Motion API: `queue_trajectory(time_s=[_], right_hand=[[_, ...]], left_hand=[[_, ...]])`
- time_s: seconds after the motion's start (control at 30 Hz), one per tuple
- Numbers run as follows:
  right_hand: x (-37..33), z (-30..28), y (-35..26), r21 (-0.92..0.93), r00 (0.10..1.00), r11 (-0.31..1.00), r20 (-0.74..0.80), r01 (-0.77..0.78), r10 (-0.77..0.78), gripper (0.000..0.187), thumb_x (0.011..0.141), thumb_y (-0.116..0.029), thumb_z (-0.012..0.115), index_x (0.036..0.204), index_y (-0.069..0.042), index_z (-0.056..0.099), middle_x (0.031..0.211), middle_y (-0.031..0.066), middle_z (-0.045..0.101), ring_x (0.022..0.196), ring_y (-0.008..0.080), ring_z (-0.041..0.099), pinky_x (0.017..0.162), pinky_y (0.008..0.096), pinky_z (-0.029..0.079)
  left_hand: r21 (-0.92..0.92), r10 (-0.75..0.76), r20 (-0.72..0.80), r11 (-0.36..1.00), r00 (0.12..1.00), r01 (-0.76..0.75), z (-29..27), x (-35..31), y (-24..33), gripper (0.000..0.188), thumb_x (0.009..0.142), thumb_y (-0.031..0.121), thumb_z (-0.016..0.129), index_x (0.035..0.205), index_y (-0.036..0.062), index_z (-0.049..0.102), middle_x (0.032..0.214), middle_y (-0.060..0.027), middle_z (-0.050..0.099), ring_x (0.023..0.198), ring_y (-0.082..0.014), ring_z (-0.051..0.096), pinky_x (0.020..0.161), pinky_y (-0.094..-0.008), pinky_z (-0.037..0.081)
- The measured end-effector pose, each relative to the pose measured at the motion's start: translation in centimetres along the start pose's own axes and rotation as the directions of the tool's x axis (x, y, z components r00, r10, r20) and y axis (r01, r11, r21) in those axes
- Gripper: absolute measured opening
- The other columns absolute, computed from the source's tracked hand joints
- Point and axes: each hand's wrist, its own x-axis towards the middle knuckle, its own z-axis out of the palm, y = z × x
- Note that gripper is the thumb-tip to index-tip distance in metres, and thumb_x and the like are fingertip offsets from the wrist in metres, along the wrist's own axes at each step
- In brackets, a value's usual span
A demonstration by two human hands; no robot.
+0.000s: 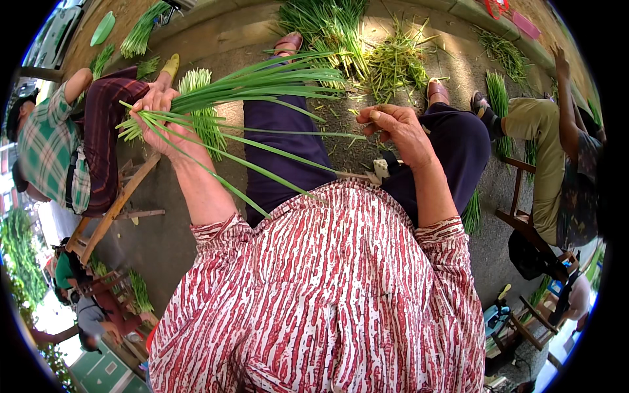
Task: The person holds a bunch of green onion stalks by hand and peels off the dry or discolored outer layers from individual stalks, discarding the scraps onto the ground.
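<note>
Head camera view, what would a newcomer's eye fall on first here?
The red-and-white patterned shirt, filling the lower middle, likely comes first. Above it on the left, the left fingers hold a fan of long green stalks, spreading rightward across a dark trouser leg. At top centre, a green heap lies beside a yellowish pile of loose strands.
</note>
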Motion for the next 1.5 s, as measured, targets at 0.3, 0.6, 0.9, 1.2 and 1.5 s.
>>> queue_trajectory(time_s=[0.3, 0.6, 0.9, 1.2, 1.5], right_hand=[[0.1, 0.7, 0.2, 0.037, 1.0, 0.999, -0.011, 0.025, -0.025, 0.03, 0.09, -0.024, 0.057, 0.108, -0.001, 0.065, 0.096, 0.0042, 0.068, 0.076, 0.0075, 0.059, 0.062, 0.0206, 0.041], [-0.5, 2.0, -1.1, 0.053, 0.996, 0.995, 0.027, 0.084, -0.085, 0.032, 0.09, -0.019, 0.056, 0.114, 0.002, 0.061, 0.099, 0.0061, 0.067, 0.078, 0.0073, 0.058, 0.064, 0.0193, 0.04], [-0.2, 2.2, -0.9, 0.052, 0.998, 0.997, 0.014, 0.059, -0.06, 0.033, 0.09, -0.02, 0.057, 0.115, 0.002, 0.06, 0.099, 0.0058, 0.067, 0.076, 0.0067, 0.057, 0.064, 0.0197, 0.04], [-0.4, 2.5, -1.0, 0.116, 0.994, 0.988, 0.028, 0.102, -0.106, 0.03, 0.091, -0.023, 0.059, 0.108, 0.001, 0.065, 0.089, 0.006, 0.068, 0.071, 0.0065, 0.057, 0.063, 0.0204, 0.043], [-0.3, 2.8, -0.8, 0.078, 0.987, 0.984, 0.01, 0.158, -0.16, 0.021, 0.09, -0.019, 0.059, 0.085, 0.0, 0.064, 0.074, 0.0037, 0.064, 0.064, 0.0081, 0.054, 0.059, 0.0223, 0.044]], left_hand=[[-0.042, 0.03, -0.11, 0.998, 0.993, -0.035, 2.1, -0.1, -1.3, 0.014, 0.082, 0.012, 0.061, 0.07, 0.0062, 0.06, 0.059, -0.001, 0.039, 0.049, -0.0121, 0.031, 0.049, -0.0232, 0.03], [0.048, -0.023, 0.015, 0.999, 1.0, 0.022, 1.1, 0.0, -1.1, 0.012, 0.085, 0.017, 0.063, 0.081, 0.0061, 0.065, 0.068, 0.0005, 0.045, 0.054, -0.0103, 0.037, 0.055, -0.0231, 0.034], [0.02, 0.003, 0.019, 1.0, 1.0, -0.003, 1.3, 0.3, -2.0, 0.011, 0.086, 0.016, 0.063, 0.082, 0.0052, 0.061, 0.067, 0.0011, 0.041, 0.052, -0.009, 0.036, 0.054, -0.024, 0.033], [-0.031, -0.042, 0.005, 0.999, 0.999, 0.042, 1.6, 0.2, -2.6, 0.011, 0.085, 0.013, 0.064, 0.08, 0.0053, 0.058, 0.066, 0.0018, 0.037, 0.05, -0.007, 0.033, 0.054, -0.024, 0.031], [-0.061, -0.087, 0.035, 0.994, 0.996, 0.089, 2.3, 0.1, -3.6, 0.007, 0.081, 0.008, 0.065, 0.077, 0.004, 0.06, 0.067, -0.0014, 0.044, 0.055, -0.0104, 0.039, 0.052, -0.0239, 0.034]])
